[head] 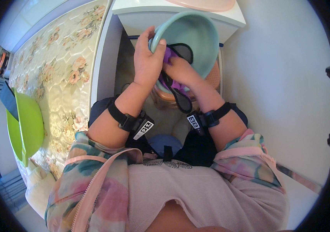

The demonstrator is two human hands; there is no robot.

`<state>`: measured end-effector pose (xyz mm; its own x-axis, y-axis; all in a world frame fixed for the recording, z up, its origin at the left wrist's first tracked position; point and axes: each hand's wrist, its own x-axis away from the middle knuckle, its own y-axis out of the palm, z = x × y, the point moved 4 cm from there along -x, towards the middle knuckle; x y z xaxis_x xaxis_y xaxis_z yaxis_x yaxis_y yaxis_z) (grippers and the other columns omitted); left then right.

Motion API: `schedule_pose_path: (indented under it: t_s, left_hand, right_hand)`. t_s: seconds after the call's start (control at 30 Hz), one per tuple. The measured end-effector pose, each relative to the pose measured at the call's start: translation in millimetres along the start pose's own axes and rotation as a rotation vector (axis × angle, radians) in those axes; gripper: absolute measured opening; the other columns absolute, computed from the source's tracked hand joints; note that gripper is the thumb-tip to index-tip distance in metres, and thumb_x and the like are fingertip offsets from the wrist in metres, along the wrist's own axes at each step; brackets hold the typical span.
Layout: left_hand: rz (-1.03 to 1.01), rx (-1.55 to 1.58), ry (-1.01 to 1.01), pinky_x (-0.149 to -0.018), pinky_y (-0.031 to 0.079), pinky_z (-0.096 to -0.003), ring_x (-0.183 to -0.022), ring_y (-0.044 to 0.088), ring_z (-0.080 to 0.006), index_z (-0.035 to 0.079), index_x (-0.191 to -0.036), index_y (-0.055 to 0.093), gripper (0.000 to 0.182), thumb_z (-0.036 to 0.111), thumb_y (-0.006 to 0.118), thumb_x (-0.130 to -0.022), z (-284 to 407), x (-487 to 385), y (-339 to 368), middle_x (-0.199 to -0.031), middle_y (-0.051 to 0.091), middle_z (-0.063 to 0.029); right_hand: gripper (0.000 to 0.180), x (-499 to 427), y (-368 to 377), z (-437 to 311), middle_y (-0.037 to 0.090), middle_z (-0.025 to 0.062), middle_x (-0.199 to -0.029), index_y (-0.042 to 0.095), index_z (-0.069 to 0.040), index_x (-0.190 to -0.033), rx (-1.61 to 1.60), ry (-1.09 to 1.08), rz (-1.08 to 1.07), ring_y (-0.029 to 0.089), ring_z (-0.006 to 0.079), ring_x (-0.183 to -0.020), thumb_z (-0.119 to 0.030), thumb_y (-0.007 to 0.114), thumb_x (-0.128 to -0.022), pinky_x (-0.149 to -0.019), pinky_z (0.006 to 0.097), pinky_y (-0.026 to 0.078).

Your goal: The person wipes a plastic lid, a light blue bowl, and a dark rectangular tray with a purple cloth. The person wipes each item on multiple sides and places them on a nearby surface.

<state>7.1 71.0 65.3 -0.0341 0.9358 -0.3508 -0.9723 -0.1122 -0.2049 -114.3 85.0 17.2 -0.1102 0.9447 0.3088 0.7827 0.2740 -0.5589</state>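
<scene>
A pale teal plastic basin point(204, 43) is tilted in front of the white cabinet, its opening turned towards me. My left hand point(150, 59) grips its left rim, thumb on the near side and fingers around the outside. My right hand point(179, 69) is at the mouth of the basin, holding a purple fabric item point(169, 54) with black-edged dark mesh flaps. One flap point(183, 53) lies against the basin's inside; another flap point(183, 101) hangs below my right hand. My right fingertips are hidden in the fabric, and its exact kind is unclear.
An orange stool point(213, 76) stands behind and below the basin. A white cabinet point(179, 21) with a pink lid-like piece point(208, 3) on top is ahead. On my left, a floral-covered bed point(55, 63) bears a green basin point(33, 127). A white wall point(278, 72) rises on my right.
</scene>
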Motion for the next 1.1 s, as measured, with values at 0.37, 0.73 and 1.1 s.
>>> schedule_pose_path:
  t_s: [0.37,0.73,1.1]
  left_hand:
    - [-0.058,-0.035,0.097,-0.095,0.043,-0.0377,-0.108,0.057,-0.0327,0.001,-0.121,0.056,0.039,0.031,0.051,-0.097,9.4,4.7,2.7,-0.116,0.059,-0.0188]
    - [-0.031,-0.086,0.084,-0.093,0.044,-0.0384,-0.107,0.057,-0.0338,0.002,-0.121,0.056,0.038,0.030,0.049,-0.098,5.6,2.7,-0.9,-0.114,0.059,-0.0193]
    - [-0.039,-0.130,0.089,-0.093,0.044,-0.0411,-0.108,0.055,-0.0368,0.002,-0.121,0.056,0.035,0.028,0.049,-0.097,8.4,0.5,-2.4,-0.114,0.059,-0.0201]
  right_hand:
    - [0.032,-11.3,1.9,20.6,0.068,0.0107,-0.100,0.062,-0.002,-0.112,-1.461,0.041,-0.097,0.067,0.0185,-0.084,-0.024,0.062,-0.089,-0.077,0.0316,0.055]
    - [0.032,-39.9,-0.9,63.7,0.070,0.0177,-0.092,0.071,-0.003,-0.098,-0.138,-0.002,-0.053,0.068,0.0301,-0.081,-0.032,0.058,-0.090,-0.076,0.0411,0.053]
    - [0.027,18.0,-93.4,0.7,0.066,0.0194,-0.095,0.063,-0.003,-0.102,0.168,-0.290,0.639,0.063,0.0370,-0.095,-0.024,0.061,-0.086,-0.085,0.0439,0.050]
